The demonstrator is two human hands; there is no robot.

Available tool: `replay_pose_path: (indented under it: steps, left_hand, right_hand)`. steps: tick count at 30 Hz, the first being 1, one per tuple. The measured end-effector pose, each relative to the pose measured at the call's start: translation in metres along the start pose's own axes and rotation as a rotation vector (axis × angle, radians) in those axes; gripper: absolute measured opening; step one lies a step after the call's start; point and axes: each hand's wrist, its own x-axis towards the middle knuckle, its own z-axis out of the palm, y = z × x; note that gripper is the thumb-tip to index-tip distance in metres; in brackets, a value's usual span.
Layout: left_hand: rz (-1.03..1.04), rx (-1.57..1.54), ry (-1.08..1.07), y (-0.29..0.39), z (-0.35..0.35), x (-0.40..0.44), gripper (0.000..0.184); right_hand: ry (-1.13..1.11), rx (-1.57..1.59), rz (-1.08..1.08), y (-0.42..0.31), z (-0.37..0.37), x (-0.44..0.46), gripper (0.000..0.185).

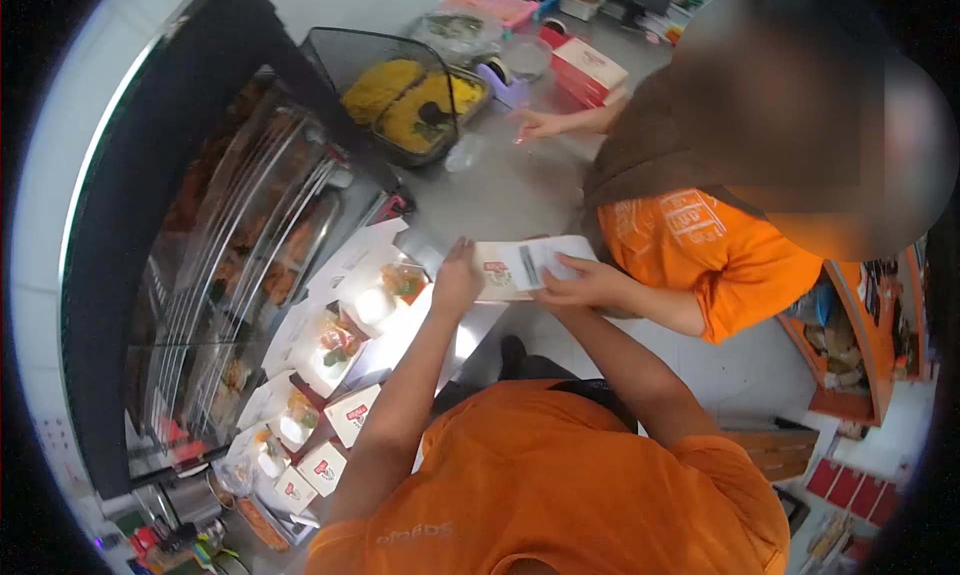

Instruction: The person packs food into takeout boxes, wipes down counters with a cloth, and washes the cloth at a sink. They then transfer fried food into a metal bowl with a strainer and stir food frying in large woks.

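My left hand [458, 283] is closed on the left end of a white carton food box [495, 273] with a red logo. A white paper slip [545, 260] with a dark printed block lies on top of it. My right hand [562, 309] reaches to the near right edge of the box; its fingers are hidden beneath a co-worker's hand [585, 281], which touches the box and slip. Left of my left arm, open boxes hold food, one with a white mound [375, 305]. Closed logo boxes [352, 415] sit nearer to me.
A glass display case [240, 275] with trays of food stands at the left. Beyond are a container of yellow food [410, 105], a purple tape dispenser [505, 83] and a red-and-white box [590, 73]. The co-worker in orange [720, 265] stands close on the right, near orange shelves [850, 345].
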Motion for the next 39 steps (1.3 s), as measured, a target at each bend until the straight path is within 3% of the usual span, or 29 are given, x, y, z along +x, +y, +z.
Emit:
replay_pose_path:
  steps: [2, 3, 6, 7, 9, 11, 14, 17, 20, 23, 24, 25, 28, 30, 31, 33, 35, 38, 39]
  left_hand:
    - [-0.146, -0.107, 0.012, 0.006, 0.005, 0.002, 0.048]
    - [-0.146, -0.166, 0.095, 0.009, 0.009, 0.000, 0.038]
    - [-0.186, -0.182, 0.323, 0.019, 0.010, 0.000, 0.023]
    - [-0.070, -0.191, 0.427, 0.011, 0.018, 0.002, 0.013]
    - [-0.109, -0.265, 0.359, -0.003, 0.027, 0.001, 0.014]
    - [-0.169, -0.287, 0.296, -0.020, 0.035, 0.004, 0.024]
    - [-0.017, -0.233, 0.272, -0.027, 0.035, 0.005, 0.037]
    - [-0.057, -0.055, 0.410, -0.013, 0.014, 0.011, 0.043]
    - [-0.414, -0.137, 0.538, 0.016, -0.056, 0.023, 0.048]
    - [-0.660, 0.045, 0.281, -0.011, -0.108, 0.035, 0.042]
    - [-0.642, 0.083, 0.271, -0.021, -0.113, 0.033, 0.039]
    - [-0.623, 0.115, 0.258, -0.034, -0.113, 0.030, 0.035]
    - [-0.399, 0.178, 0.262, -0.070, -0.079, 0.016, 0.027]
    - [-0.296, 0.247, 0.172, -0.048, -0.072, -0.003, 0.023]
    - [-0.296, 0.296, 0.074, -0.022, -0.075, -0.019, 0.022]
    - [-0.281, -0.114, 0.175, -0.009, -0.039, -0.065, 0.021]
    - [-0.319, -0.337, 0.008, 0.014, -0.051, -0.105, 0.022]
    - [0.086, -0.156, 0.347, 0.021, -0.072, -0.121, 0.027]
    - [-0.011, -0.131, 0.349, 0.021, -0.074, -0.124, 0.028]
  right_hand:
    - [0.090, -0.188, -0.122, 0.016, -0.013, 0.008, 0.042]
    - [0.135, -0.185, -0.152, 0.020, -0.014, 0.011, 0.043]
    - [0.243, -0.163, -0.084, 0.013, -0.006, 0.024, 0.044]
    - [0.210, -0.401, -0.172, 0.012, -0.006, 0.028, 0.045]
    - [0.159, -0.886, -0.350, 0.010, -0.004, 0.031, 0.047]
    - [0.160, -0.812, -0.338, -0.001, 0.017, 0.034, 0.048]
    - [0.136, -0.596, -0.267, -0.005, -0.004, 0.029, 0.052]
    - [0.114, -0.650, -0.309, 0.004, -0.023, 0.038, 0.050]
    - [0.068, -0.328, -0.241, 0.000, -0.004, 0.040, 0.044]
    - [-0.006, 0.231, 0.190, -0.025, 0.042, 0.048, 0.042]
    - [0.008, 0.382, 0.359, -0.036, 0.063, 0.051, 0.043]
    - [0.092, 0.609, 0.718, -0.062, 0.081, 0.063, 0.043]
    - [0.368, 0.986, 1.196, -0.058, -0.010, 0.106, 0.031]
    - [0.325, 0.869, 1.066, -0.080, -0.014, 0.093, 0.025]
    - [0.258, 1.043, 1.086, -0.088, -0.011, 0.091, 0.023]
    - [0.142, 1.326, 1.113, -0.099, -0.002, 0.087, 0.024]
    - [0.080, 1.475, 1.145, -0.101, 0.004, 0.091, 0.034]
    - [0.173, 1.495, 1.084, -0.089, -0.012, 0.117, 0.058]
    - [0.234, 1.468, 1.078, -0.086, -0.015, 0.128, 0.066]
